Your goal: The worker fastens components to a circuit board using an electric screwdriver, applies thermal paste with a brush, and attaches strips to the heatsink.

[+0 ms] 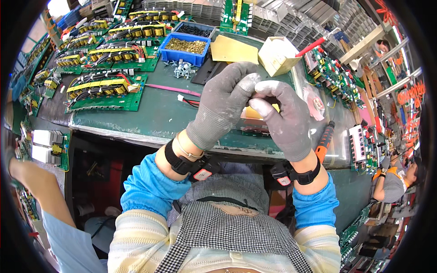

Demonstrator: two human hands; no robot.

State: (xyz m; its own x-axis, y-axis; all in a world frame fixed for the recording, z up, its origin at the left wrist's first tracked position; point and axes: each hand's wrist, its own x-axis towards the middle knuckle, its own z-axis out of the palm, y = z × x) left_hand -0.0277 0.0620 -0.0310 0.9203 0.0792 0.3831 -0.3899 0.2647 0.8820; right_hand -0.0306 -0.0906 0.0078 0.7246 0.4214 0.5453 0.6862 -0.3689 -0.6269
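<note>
Both my hands wear grey knit gloves with whitened fingertips and meet above the green-topped bench [159, 118]. My left hand [223, 102] is closed, its thumb pressed against its curled fingers. Thumb and forefinger of my right hand [287, 116] come together in a pinch that touches the left fingertips. Anything held between them is hidden or too small to make out. Below the hands, a yellow piece [254, 113] shows in part. Red and black wires with a white connector [187, 101] stick out beside my left hand, near a pink-purple stick [173, 89].
Left stand several green circuit boards [104, 91] with yellow coils. A blue tray [184, 58] of brass-coloured screws has loose silver screws [182, 69] before it. A cream box [277, 57] sits ahead. Right lies an orange-black screwdriver [325, 141]. Another person's arm [45, 191] reaches in at left.
</note>
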